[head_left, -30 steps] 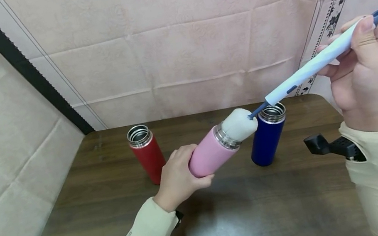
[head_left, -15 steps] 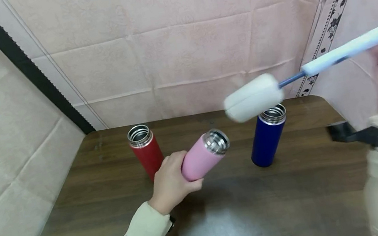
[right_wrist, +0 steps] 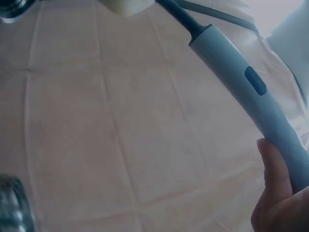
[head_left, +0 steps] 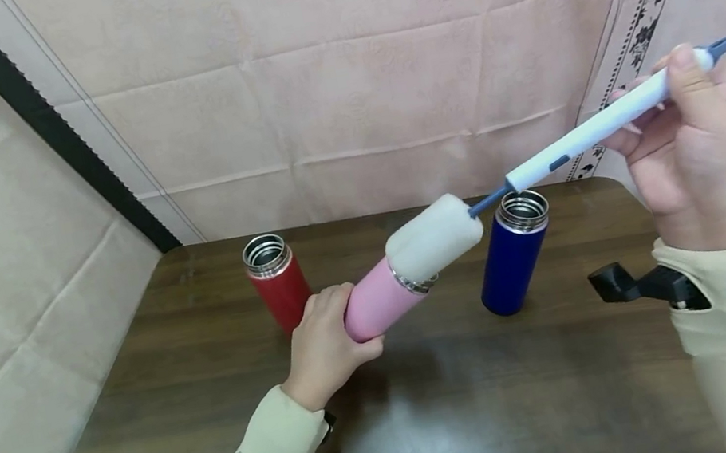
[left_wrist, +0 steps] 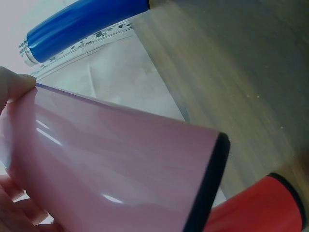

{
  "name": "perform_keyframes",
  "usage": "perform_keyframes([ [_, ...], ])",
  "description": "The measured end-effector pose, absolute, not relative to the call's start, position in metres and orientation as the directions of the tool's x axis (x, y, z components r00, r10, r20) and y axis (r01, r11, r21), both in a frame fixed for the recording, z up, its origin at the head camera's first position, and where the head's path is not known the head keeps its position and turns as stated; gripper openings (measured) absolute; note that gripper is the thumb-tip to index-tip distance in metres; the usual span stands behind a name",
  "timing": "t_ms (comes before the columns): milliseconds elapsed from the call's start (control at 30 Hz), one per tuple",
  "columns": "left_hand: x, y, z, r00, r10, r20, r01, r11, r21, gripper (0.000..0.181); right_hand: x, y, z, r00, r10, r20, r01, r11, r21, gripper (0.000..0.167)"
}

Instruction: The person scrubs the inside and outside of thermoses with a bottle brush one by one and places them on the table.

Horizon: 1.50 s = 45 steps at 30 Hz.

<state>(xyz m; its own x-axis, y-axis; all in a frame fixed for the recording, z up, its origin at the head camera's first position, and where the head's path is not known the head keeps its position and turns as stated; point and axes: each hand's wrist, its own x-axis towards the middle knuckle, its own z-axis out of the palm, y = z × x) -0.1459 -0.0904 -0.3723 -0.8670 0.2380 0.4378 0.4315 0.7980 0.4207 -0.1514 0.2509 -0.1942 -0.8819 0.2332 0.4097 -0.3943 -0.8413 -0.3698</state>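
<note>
In the head view, holds a pink bottle (head_left: 380, 304) in the left grip (head_left: 327, 346), clamped round its body and tilted, mouth toward the far right. Pinches a brush (head_left: 581, 137) in the right grip (head_left: 705, 142), thumb and fingers together on the pale handle near its blue loop. Overlaps the pink bottle's metal mouth with the thick white head (head_left: 434, 237); cannot tell whether touching or just in front. Shows a red bottle (head_left: 282, 293) upright at the far left of the surface (head_left: 482, 408), beside the left grip, and a blue bottle (head_left: 515, 268) upright at the far right, partly behind the brush. In the left wrist view, shows the pink bottle up close between thumb and fingers, dark base to the right, with the blue and red bottles beyond. In the right wrist view, shows the thumb along the handle, below a dark oval, with the white head cut off at the top edge.
</note>
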Motion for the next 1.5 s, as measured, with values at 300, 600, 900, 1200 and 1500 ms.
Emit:
perform_keyframes([
  [300, -0.147, -0.085, -0.37, -0.842, 0.274, 0.464, 0.475, 0.784, 0.399, 0.063, -0.16, 0.234, -0.204, -0.902, 0.184, 0.391, -0.369, -0.799, -0.474, 0.014],
  [600, -0.143, -0.083, -0.369, -0.808, 0.308, 0.501, 0.532, 0.747, 0.398, 0.069, -0.166, 0.239, -0.201, -0.876, 0.303, 0.376, -0.456, -0.776, -0.436, 0.015],
  [900, -0.142, -0.085, -0.367, -0.792, 0.259, 0.553, 0.564, 0.658, 0.499, 0.071, -0.164, 0.246, -0.202, -0.859, 0.366, 0.357, -0.497, -0.763, -0.413, 0.012],
  [1200, -0.147, -0.088, -0.365, -0.864, 0.133, 0.485, 0.457, 0.609, 0.648, 0.066, -0.146, 0.233, -0.195, -0.753, 0.435, 0.494, -0.651, -0.601, -0.463, 0.015],
  [1500, -0.157, -0.095, -0.36, -0.926, 0.076, 0.369, 0.331, 0.634, 0.699, 0.067, -0.135, 0.214, -0.193, -0.669, 0.357, 0.652, -0.71, -0.564, -0.42, 0.012],
])
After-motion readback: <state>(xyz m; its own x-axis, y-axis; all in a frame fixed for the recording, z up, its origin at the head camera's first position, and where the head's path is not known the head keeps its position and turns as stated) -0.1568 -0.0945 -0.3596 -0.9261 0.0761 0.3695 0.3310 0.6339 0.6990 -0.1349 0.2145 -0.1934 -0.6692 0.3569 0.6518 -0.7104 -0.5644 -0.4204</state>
